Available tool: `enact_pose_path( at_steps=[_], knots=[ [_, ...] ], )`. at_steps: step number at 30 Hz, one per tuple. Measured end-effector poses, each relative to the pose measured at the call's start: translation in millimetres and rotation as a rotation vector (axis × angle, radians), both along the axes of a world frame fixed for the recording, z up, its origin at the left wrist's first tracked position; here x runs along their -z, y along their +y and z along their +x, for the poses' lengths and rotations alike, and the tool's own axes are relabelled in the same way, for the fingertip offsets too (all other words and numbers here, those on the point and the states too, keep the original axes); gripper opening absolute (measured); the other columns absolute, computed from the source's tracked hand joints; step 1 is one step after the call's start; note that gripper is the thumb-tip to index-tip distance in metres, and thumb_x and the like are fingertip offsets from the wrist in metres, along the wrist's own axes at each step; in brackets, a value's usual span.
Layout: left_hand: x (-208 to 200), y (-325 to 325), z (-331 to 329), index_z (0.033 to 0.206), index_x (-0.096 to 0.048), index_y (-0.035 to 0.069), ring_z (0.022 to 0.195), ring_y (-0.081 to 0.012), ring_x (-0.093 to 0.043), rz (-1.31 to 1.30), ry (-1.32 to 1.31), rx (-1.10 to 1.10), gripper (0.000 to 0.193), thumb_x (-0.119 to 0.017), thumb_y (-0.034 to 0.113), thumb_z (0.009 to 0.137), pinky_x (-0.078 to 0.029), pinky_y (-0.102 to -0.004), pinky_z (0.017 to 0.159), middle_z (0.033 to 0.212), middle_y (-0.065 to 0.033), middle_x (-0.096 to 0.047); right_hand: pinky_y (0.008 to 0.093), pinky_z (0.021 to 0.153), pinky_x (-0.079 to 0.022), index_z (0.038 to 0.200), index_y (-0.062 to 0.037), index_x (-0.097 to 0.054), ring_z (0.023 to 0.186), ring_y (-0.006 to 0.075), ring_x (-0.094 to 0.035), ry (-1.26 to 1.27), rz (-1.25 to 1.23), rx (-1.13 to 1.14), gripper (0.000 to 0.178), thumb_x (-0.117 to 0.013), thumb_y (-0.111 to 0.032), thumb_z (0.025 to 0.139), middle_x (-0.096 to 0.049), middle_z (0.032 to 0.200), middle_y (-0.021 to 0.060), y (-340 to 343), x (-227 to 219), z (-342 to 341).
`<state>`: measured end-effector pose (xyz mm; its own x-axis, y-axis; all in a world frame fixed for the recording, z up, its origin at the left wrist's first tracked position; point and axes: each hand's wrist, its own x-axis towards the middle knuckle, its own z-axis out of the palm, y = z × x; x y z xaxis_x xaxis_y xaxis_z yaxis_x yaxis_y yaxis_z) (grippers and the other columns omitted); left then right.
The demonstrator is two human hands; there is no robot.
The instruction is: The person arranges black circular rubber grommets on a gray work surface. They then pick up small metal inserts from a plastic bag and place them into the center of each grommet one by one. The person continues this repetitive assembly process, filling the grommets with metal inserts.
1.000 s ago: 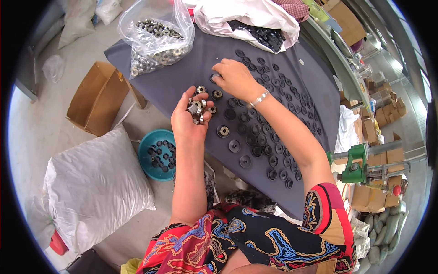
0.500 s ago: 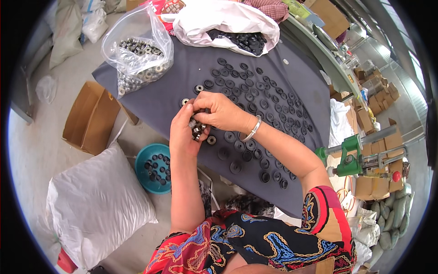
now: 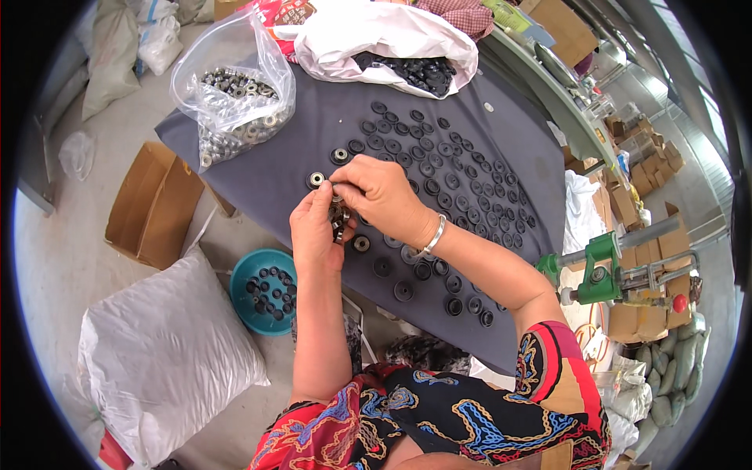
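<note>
My left hand is cupped around several small metal bearings, with its thumb and fingertips raised. My right hand pinches at the left fingertips; what lies between its thumb and finger is mostly hidden, only something small and dark showing. Just beyond the hands, a shiny bearing rests on a round black part, and another bearing sits on a black part farther off. A third bearing lies right of my left hand. Many round black plastic discs spread over the grey cloth to the right.
The grey-covered table carries a clear plastic bag of bearings and a white sack of black parts. Left below stand a teal basin, a cardboard box and a white sack. A green hand press is at right.
My right hand has shifted slightly, its pinch now at the left hand's fingertips instead of over the palm. The bearing beyond the hands is more exposed.
</note>
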<state>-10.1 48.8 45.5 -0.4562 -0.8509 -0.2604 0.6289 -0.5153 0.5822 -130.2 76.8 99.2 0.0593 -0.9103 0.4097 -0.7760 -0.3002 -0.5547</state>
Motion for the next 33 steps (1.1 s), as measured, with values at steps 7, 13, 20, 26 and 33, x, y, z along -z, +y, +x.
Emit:
enact_pose_path(
  at_steps=[7,13,20,26,33],
  knots=[
    [5,2,-4,0.085,-0.063,0.004,0.051,-0.0101,-0.053,-0.004,-0.064,-0.106,0.023,-0.06,0.026,0.093,-0.035,-0.0212,0.039,0.067,-0.0013,-0.058,0.0338,0.061,-0.051,0.093,-0.0012,-0.066,0.067,0.0268,-0.062,0.305,-0.074,0.009,0.018,-0.065,-0.007,0.076,-0.061,0.084,0.0109,9,-6,8],
    [-13,4,3,0.09,-0.062,0.001,0.053,-0.0148,-0.052,0.09,0.026,-0.097,0.024,-0.052,0.022,0.096,-0.034,-0.0227,0.04,0.071,-0.0059,-0.058,0.0299,0.064,-0.051,0.091,-0.0004,-0.066,0.07,0.0218,-0.063,0.164,0.047,0.11,0.021,-0.064,-0.007,0.071,-0.062,0.08,0.0121,-17,-20,-29],
    [0,-5,4,0.098,-0.06,-0.002,0.06,-0.0202,-0.053,0.225,0.204,-0.088,0.024,-0.05,0.02,0.094,-0.033,-0.0227,0.039,0.076,-0.0103,-0.058,0.0381,0.076,-0.051,0.09,0.0008,-0.068,0.081,0.0327,-0.065,0.325,0.253,0.234,0.023,-0.064,-0.009,0.069,-0.067,0.084,0.0183,-62,10,-106],
    [3,-5,5,0.096,-0.059,-0.002,0.058,-0.0211,-0.055,0.216,0.239,-0.079,0.021,-0.05,0.016,0.093,-0.035,-0.0245,0.04,0.076,-0.0113,-0.059,0.0389,0.08,-0.05,0.092,0.0008,-0.069,0.084,0.0335,-0.065,0.387,0.306,0.236,0.022,-0.067,-0.009,0.072,-0.067,0.087,0.0192,-73,26,-116],
    [1,-5,3,0.098,-0.06,-0.002,0.061,-0.0212,-0.053,0.23,0.202,-0.091,0.024,-0.051,0.019,0.093,-0.034,-0.0225,0.039,0.078,-0.0106,-0.059,0.0394,0.078,-0.05,0.088,0.0002,-0.069,0.083,0.0339,-0.065,0.441,0.294,0.185,0.019,-0.068,-0.009,0.071,-0.067,0.084,0.0196,-85,30,-116]
  ],
)
